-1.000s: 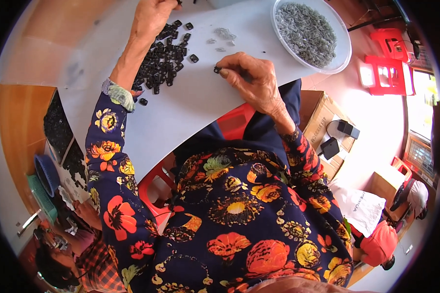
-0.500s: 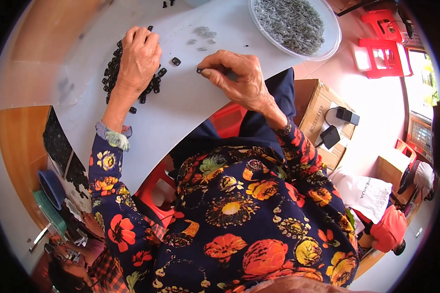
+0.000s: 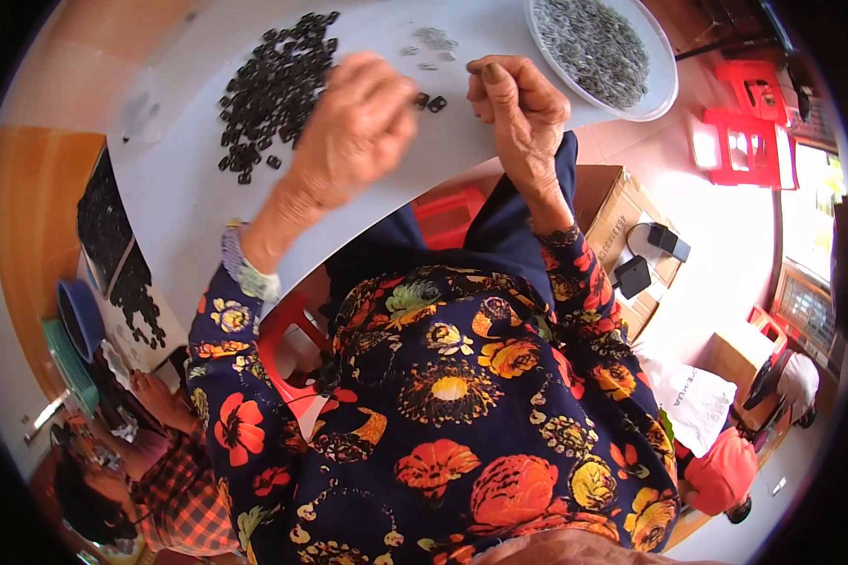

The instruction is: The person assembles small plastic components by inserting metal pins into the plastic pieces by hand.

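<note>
My left hand (image 3: 353, 127) is over the table, just right of a pile of small black plastic pieces (image 3: 269, 94). Motion blurs its fingers, so I cannot tell whether they hold anything. Two more black pieces (image 3: 436, 104) lie side by side, close to the left hand's fingers. Farther right, my right hand (image 3: 523, 108) is closed, thumb against the curled fingers; whatever it may grip is hidden. A few small clear pieces (image 3: 435, 40) lie on the table beyond the hands.
A round translucent tub (image 3: 667, 99) full of clear pieces stands at the far right of the pale table (image 3: 184, 188). Right of my legs are a cardboard box (image 3: 601, 193) and red stools (image 3: 740, 151). Another person in a checked shirt (image 3: 184, 499) sits at lower left.
My left hand has moved right, off the black pile, uncovering it. My right hand has lifted away from the spot where it pinched a small black piece, and its fingers have curled in. The view has shifted.
</note>
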Available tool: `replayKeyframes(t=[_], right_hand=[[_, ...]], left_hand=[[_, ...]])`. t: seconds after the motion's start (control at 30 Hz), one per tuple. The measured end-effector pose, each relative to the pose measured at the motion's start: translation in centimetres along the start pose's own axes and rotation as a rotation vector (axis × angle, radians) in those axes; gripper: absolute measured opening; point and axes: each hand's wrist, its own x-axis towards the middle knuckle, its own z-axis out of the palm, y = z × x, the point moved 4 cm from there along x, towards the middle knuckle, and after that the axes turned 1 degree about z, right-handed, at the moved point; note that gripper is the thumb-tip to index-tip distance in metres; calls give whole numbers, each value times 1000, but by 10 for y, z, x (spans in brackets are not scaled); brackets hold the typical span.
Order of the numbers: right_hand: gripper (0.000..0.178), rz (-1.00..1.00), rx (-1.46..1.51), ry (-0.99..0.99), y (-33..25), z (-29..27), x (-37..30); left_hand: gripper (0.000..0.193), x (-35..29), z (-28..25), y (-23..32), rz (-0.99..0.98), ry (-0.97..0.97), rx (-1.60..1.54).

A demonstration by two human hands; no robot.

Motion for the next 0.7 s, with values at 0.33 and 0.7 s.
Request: replayKeyframes(t=[0.33,0.7], right_hand=[[21,-165,-668,-346,1,10,11],[16,-332,-963,-558,14,23,19]], left_hand=[[8,-25,70,105,-1,-283,-763],[5,-37,69,86,-459,19,-958]])
